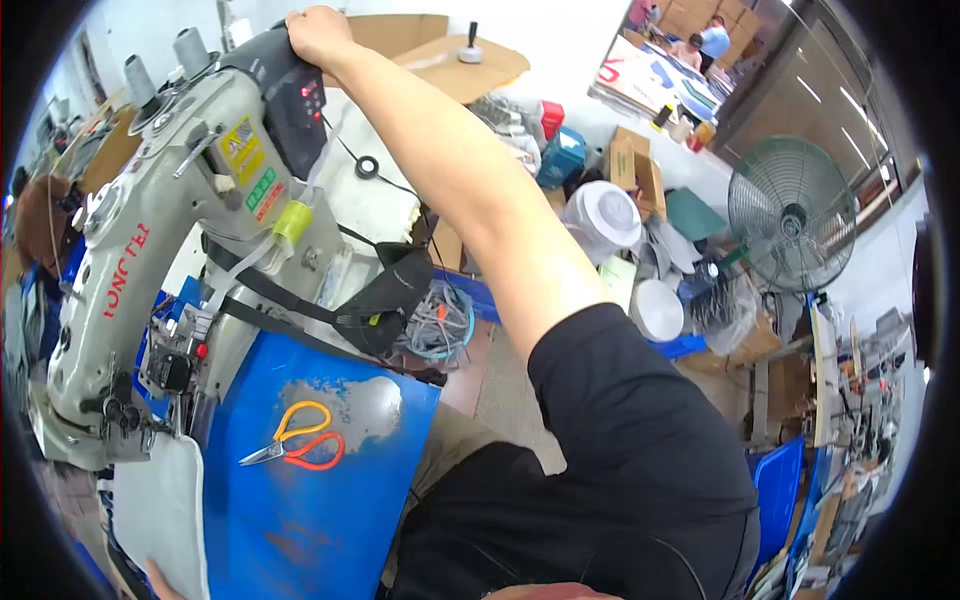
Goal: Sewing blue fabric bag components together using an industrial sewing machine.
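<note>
A grey industrial sewing machine [130,250] fills the left side. My right arm stretches forward to its far end, where my right hand [322,38] rests with curled fingers on the top edge of the dark housing [290,100]. Beneath the needle area lies a pale grey padded fabric piece [165,510]. Just a bit of my left hand [160,582] shows at the bottom edge, a finger laid along this piece; the rest is out of view. Scissors [290,440] with one yellow and one orange-red handle lie with parted blades on the blue table top [330,520].
A black strap with a pouch-like end [385,300] drapes beside the machine. Thread cones [145,80] stand behind it. Bins, white tubs [603,215] and a bundle of grey strips [435,330] crowd the floor beyond. A green fan [792,215] stands right; people work behind a window [690,55].
</note>
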The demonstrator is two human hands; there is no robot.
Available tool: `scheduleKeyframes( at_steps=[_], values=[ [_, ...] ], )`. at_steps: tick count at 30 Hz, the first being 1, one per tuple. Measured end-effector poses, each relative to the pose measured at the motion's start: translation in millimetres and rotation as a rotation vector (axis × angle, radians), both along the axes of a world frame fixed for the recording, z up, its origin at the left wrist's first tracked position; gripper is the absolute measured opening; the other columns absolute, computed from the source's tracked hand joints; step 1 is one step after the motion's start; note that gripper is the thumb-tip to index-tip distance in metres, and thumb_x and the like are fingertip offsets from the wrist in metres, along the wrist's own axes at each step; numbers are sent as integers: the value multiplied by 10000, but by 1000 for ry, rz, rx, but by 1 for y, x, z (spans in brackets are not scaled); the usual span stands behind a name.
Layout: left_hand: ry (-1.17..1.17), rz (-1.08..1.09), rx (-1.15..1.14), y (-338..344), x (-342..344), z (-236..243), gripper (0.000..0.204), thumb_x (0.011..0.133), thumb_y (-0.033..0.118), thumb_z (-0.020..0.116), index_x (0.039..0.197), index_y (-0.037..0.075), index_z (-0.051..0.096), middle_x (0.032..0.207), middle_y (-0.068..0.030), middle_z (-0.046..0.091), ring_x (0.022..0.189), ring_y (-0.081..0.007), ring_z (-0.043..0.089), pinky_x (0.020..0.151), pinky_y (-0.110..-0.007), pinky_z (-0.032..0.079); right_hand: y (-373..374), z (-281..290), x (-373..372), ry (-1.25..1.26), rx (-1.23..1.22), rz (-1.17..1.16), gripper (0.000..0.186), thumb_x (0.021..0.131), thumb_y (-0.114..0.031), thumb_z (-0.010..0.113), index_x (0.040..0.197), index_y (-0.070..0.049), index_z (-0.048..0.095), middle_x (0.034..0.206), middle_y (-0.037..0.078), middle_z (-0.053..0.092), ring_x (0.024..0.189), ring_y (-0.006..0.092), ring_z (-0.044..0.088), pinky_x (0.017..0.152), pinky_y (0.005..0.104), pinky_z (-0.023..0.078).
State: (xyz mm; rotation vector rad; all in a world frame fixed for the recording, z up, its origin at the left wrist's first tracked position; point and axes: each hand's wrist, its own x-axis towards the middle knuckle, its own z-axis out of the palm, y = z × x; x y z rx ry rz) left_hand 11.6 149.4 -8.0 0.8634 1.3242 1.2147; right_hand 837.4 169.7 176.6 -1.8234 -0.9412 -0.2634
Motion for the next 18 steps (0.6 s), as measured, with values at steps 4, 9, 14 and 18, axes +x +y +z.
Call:
scheduleKeyframes(
  at_steps=[4,9,14,18],
  values=[
    [-15,-118,57,21,20,-11,586,1031,409,535,1441,-7,587,1497,-168,567,1375,-285,537,1168,-425,409,-41,-25,27,102,384,179,470,1054,-409,493,976,24,656,927,205,695,896,294,662,827,445,499],
    [1,-201,94,23,22,-33,590,1029,410,535,1441,-9,585,1494,-168,568,1377,-287,534,1168,-427,409,-71,-44,-22,146,437,4,481,1061,-392,499,1166,63,614,1248,309,614,1235,471,551,1052,510,442],
    [-5,-206,135,3,10,-70,593,1026,410,535,1442,-10,582,1492,-169,568,1379,-288,531,1168,-428,409,-191,-191,-234,-42,258,553,138,958,-137,616,1065,-55,645,1030,137,651,941,329,613,845,453,488],
    [-21,-274,171,3,34,-99,596,1024,410,535,1442,-12,580,1490,-169,569,1381,-290,529,1168,-430,409,-253,-246,-320,-303,-281,882,549,737,-242,889,1222,-139,651,1097,84,582,1097,288,597,863,443,502]
  ],
)
